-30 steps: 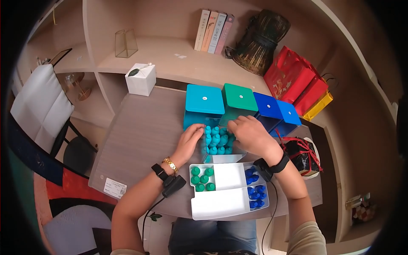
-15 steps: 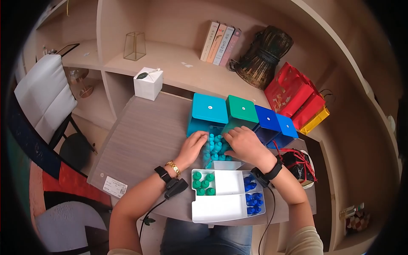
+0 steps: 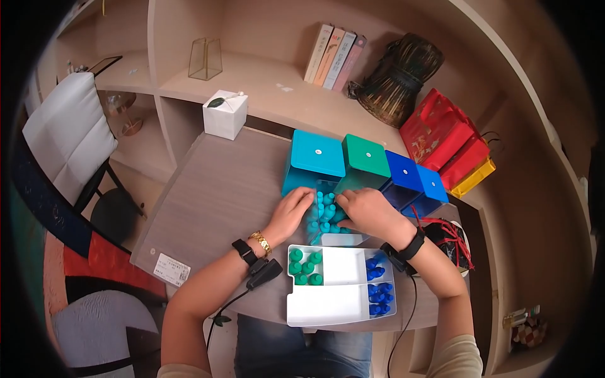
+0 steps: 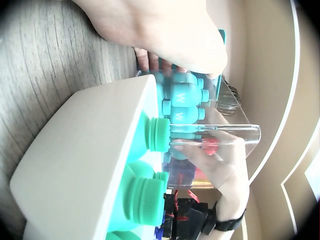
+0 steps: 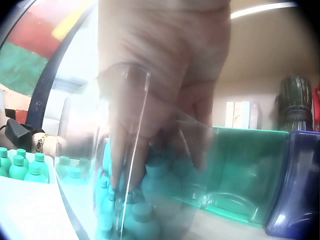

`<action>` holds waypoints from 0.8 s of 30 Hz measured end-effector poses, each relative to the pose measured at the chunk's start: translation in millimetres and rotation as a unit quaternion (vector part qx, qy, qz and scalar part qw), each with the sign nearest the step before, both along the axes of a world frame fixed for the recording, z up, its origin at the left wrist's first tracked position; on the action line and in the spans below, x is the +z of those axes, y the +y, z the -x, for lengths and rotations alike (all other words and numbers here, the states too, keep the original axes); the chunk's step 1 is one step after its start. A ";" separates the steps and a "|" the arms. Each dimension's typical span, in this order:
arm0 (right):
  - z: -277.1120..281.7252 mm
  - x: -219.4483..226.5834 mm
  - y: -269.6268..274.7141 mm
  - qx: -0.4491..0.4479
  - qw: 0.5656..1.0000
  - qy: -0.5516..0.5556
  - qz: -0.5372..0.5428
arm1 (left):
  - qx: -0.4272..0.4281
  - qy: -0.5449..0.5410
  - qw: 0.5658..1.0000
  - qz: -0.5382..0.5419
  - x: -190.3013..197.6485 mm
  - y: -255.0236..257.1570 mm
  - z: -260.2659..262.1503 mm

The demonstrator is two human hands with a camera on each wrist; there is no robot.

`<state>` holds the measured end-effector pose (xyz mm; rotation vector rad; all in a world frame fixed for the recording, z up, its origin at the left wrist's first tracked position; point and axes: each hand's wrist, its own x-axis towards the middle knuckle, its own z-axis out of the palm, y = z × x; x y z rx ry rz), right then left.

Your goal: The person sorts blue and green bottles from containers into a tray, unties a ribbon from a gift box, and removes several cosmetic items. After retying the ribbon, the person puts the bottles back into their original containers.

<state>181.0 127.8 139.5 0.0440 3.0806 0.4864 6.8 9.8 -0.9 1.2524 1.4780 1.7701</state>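
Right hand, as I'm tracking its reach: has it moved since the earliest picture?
Yes, slightly: in the head view, the right hand has shifted to the person's left, judged against the green bin.

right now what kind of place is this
Probably a home or office corner: a table against built-in shelving, with books and red gift bags in view.

Open way: tabletop (image 3: 208, 183) beyond left hand (image 3: 290, 217). Obstacles: four bins (image 3: 367, 155) behind clear box (image 3: 341, 239); white tray (image 3: 328, 305) in front.
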 end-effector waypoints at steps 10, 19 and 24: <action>3.9 2.1 -1.5 -0.059 0.993 -0.002 0.105 | -0.002 0.022 1.000 0.013 3.5 -1.3 1.3; -0.7 3.0 0.0 -0.046 0.984 0.054 0.163 | -0.013 0.008 1.000 0.023 2.3 0.6 2.4; -7.4 26.7 -9.4 -0.039 0.978 0.113 0.172 | 0.010 0.011 1.000 -0.010 -1.6 2.8 0.0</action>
